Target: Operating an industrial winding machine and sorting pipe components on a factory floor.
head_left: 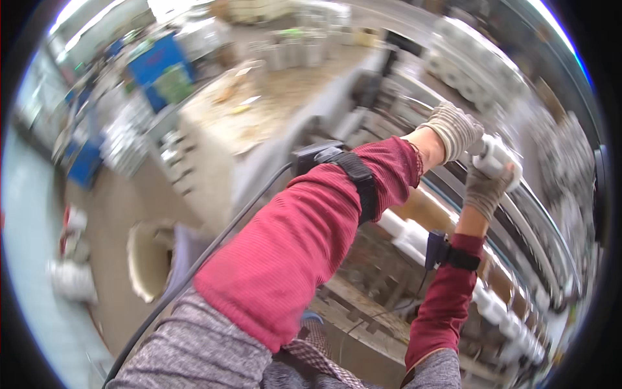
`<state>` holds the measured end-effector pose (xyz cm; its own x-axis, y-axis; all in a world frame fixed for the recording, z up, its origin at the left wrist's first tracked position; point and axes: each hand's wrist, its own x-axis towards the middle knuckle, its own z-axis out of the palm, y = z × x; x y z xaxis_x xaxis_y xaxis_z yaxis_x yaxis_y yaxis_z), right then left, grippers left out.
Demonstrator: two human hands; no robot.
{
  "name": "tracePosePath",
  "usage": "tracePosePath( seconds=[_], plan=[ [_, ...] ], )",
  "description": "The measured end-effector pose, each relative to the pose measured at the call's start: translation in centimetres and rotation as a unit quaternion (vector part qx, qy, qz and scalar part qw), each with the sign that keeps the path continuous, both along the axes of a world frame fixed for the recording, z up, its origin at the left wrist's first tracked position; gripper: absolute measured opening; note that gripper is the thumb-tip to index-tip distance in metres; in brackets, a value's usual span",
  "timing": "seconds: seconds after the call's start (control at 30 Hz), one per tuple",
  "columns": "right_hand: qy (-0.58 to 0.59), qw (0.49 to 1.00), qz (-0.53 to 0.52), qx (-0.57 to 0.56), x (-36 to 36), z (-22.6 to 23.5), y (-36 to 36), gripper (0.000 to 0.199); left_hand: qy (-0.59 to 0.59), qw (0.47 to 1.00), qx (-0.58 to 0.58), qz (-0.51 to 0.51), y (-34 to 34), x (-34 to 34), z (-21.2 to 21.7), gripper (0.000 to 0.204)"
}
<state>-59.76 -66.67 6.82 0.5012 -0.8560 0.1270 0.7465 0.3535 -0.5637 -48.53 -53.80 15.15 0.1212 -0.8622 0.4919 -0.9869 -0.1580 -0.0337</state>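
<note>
My right hand (487,193), in a grey knit glove with bare fingertips, is wrapped round a small white roll (497,157) from below. A machine with long metal bars (518,220) lies under that roll. Just to the left, my left hand (452,129) wears a striped knit glove and is closed close to the roll's near end. Its fingers are turned away and blurred, so what they hold is hidden. Lower on the machine runs a row of white rolls with brown cores (495,279).
Stacked white rolls (470,65) stand beyond the machine. To the left is a worktable (214,123) with scraps on it. Blue crates (159,65) and plastic-wrapped goods fill the far left. A pale open sack (148,259) stands on the floor. A black cable (194,275) runs along my left arm.
</note>
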Motion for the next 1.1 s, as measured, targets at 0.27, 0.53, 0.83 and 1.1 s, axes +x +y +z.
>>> tracePosePath(
  seconds=[0.27,0.53,0.83,1.1],
  plan=[
    [-0.066,0.964,0.258,0.03,19.5,0.0,25.9,0.066,0.139,0.917,-0.238,0.288,46.4,8.8,-9.5,0.046],
    [0.017,0.728,0.685,0.034,30.7,-2.2,58.6,0.063,0.352,0.799,-0.123,0.472,78.0,-2.9,-21.5,0.078],
    [0.058,0.788,0.593,-0.154,41.4,3.3,76.1,0.052,0.484,0.485,-0.391,0.615,90.1,-29.8,-24.5,0.056],
    [0.096,0.562,0.781,-0.253,27.2,1.1,104.1,0.052,0.496,0.264,-0.416,0.715,92.5,-46.0,-25.2,0.049]
  ],
)
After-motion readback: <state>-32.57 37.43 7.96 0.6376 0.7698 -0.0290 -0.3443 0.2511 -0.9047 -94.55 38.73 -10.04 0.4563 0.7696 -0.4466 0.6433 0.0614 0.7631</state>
